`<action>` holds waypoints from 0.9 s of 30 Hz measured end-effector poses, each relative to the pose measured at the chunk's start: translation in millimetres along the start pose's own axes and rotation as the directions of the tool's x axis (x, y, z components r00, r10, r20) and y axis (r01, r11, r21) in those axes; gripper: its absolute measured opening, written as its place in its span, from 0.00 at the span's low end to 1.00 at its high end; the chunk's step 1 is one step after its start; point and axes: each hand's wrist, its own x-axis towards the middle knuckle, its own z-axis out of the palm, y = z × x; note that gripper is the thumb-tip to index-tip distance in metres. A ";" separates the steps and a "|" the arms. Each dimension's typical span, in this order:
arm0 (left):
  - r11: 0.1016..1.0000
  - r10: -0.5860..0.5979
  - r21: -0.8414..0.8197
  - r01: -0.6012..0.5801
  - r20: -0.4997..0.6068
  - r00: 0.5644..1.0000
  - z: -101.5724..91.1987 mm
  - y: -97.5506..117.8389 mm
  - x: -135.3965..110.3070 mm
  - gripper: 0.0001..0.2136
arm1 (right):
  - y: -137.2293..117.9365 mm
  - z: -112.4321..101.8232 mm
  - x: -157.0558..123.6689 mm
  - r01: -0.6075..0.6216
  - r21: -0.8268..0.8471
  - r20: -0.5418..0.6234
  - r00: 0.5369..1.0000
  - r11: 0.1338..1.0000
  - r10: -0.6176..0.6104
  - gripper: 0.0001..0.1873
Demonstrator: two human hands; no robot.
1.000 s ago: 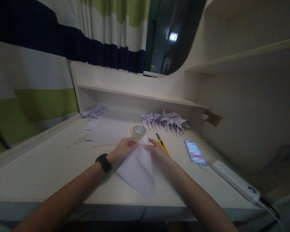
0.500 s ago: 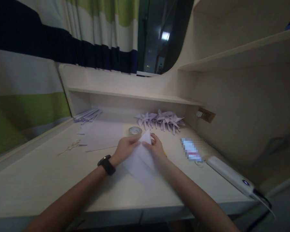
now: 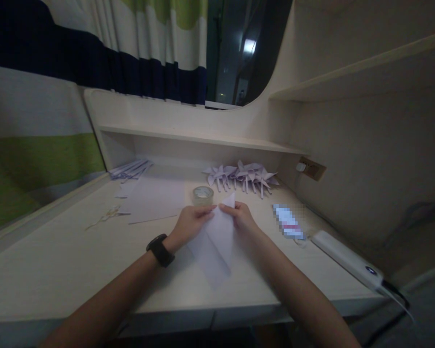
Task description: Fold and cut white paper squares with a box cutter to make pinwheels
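Observation:
A sheet of white paper (image 3: 217,241), partly folded over along a slanting edge, is held up above the desk between both hands. My left hand (image 3: 192,222), with a black watch (image 3: 160,250) on its wrist, pinches the paper's upper left edge. On the right side, my right hand (image 3: 243,218) grips it with the thumb in front and the fingers behind. The paper's pointed corner sticks up between the hands. Just beyond them lies a roll of clear tape (image 3: 203,195). Several paper pinwheels (image 3: 244,175) are grouped at the back of the desk.
White sheets (image 3: 157,193) and thin paper sticks (image 3: 131,169) lie at the back left, near scissors (image 3: 108,214). A phone (image 3: 289,221) with a blurred screen and a white power strip (image 3: 348,258) are on the right. A shelf (image 3: 199,137) spans the back.
The paper's pointed corner has shifted right, and its folded flap shows more clearly. My right hand has moved slightly right, its thumb now nearer the left hand's fingertips.

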 end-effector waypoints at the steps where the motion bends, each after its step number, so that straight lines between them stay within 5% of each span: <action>1: 1.000 -0.021 0.015 0.021 -0.008 1.000 -0.2 1.2 -1.0 0.13 | 0.0 0.1 -0.3 0.010 -0.010 -0.008 1.000 1.000 -0.010 0.16; 18: 1.000 -0.011 -0.004 0.010 -0.173 0.985 -1.4 11.6 -4.6 0.12 | -27.7 4.2 8.8 0.196 -0.061 -0.028 0.980 0.979 -0.198 0.16; 27: 0.996 0.045 -0.051 -0.075 -0.439 0.897 -5.4 7.3 -3.9 0.10 | -72.5 29.3 28.3 0.328 -0.221 0.118 0.944 0.919 -0.308 0.16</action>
